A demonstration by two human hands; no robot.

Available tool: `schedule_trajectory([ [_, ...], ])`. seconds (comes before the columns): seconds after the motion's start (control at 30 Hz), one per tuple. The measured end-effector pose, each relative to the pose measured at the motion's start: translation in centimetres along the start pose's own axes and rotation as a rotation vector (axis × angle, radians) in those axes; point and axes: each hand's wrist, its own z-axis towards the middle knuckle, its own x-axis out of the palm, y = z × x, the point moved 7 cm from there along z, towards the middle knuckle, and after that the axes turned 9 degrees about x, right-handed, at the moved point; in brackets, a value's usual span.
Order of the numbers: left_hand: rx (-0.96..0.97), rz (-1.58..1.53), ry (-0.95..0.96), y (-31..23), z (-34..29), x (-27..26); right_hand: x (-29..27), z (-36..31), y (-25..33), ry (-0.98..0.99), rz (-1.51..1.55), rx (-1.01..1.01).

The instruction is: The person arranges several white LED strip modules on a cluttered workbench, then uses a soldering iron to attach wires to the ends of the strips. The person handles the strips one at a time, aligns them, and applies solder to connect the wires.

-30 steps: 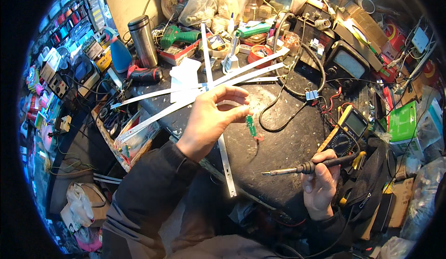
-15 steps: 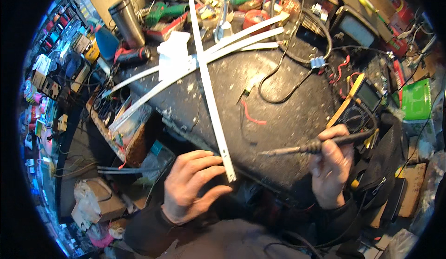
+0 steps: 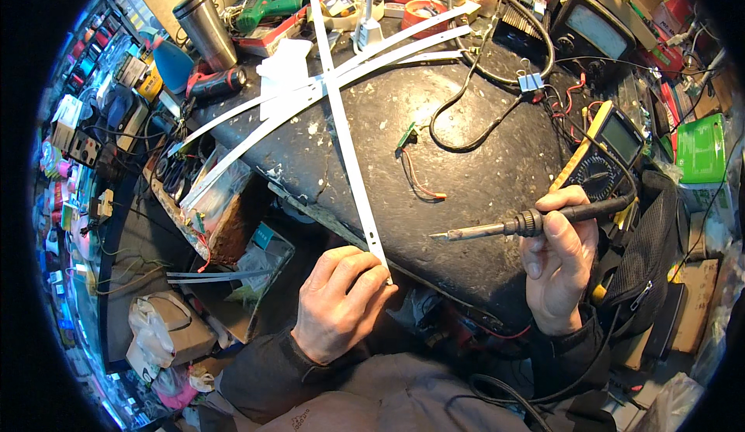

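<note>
Here, left hand: our fingers close on the lower end of the white strip, by the near edge of the tabletop.
Right hand: we grip the soldering iron, tip pointing left.
Working room: a stretch of tabletop between strip and tip; the green board lies beyond.

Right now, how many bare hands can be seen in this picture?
2: the left hand closed on the near end of a white strip, the right hand holding a soldering iron.
</note>
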Motion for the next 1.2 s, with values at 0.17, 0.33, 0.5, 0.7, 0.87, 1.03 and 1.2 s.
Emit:
schedule_trajectory([
  [0.17, 0.043, -0.029, -0.023, 0.0, 0.1, 0.3, 0.2, 0.1, 0.1, 0.025, 0.020, -0.011],
  [0.33, 0.043, -0.068, -0.048, 0.0, 0.2, 0.2, 0.1, 0.1, 0.1, 0.024, -0.005, -0.017],
  [0.5, 0.053, -0.067, -0.070, -0.1, 0.1, 0.2, 0.1, 0.1, 0.0, 0.032, 0.000, -0.022],
  [0.7, 0.062, -0.067, -0.045, 0.0, 0.2, 0.1, 0.3, 0.1, 0.0, 0.008, -0.049, -0.040],
  [0.87, 0.001, -0.143, -0.107, 0.1, -0.2, -1.0, 0.3, 0.0, 0.0, 0.023, -0.024, -0.037],
  [1.03, -0.147, -0.164, -0.184, 1.5, -1.6, -2.3, 0.4, 0.0, 0.2, 0.004, -0.055, -0.032],
  [1.2, -0.383, -0.356, -0.146, 4.3, -3.1, -1.7, 0.3, -0.1, 0.1, -0.007, -0.045, -0.015],
])
